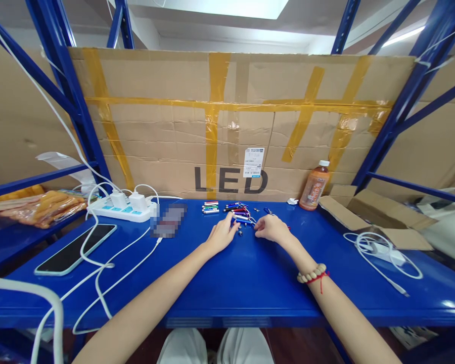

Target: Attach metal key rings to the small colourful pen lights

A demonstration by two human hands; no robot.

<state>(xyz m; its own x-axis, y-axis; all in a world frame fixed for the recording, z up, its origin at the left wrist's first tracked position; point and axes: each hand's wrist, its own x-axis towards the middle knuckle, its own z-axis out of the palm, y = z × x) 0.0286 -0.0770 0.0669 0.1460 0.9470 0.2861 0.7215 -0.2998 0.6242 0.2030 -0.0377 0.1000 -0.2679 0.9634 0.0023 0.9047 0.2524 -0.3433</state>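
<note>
My left hand (223, 233) is closed near the middle of the blue table (246, 273), with thumb and fingers at the end of a small shiny blue metal tube (244, 221). Just right of it, my right hand (273, 227) has its fingers pinched together by a thin strap; what they hold is hidden. Behind my hands lies a loose pile of slim red, blue and black metal tubes (235, 207). To its left, several more tubes (211, 207) rest side by side in a neat stack. A tiny metal part (240, 233) lies beside my left thumb.
On the left are a white power strip (125, 208), a phone (76, 249) and looping white cables. An orange drink bottle (314, 186), an open cardboard box (375, 210) and a coiled charger cable (382, 253) stand at right. A large cardboard sheet (167, 141) forms the back.
</note>
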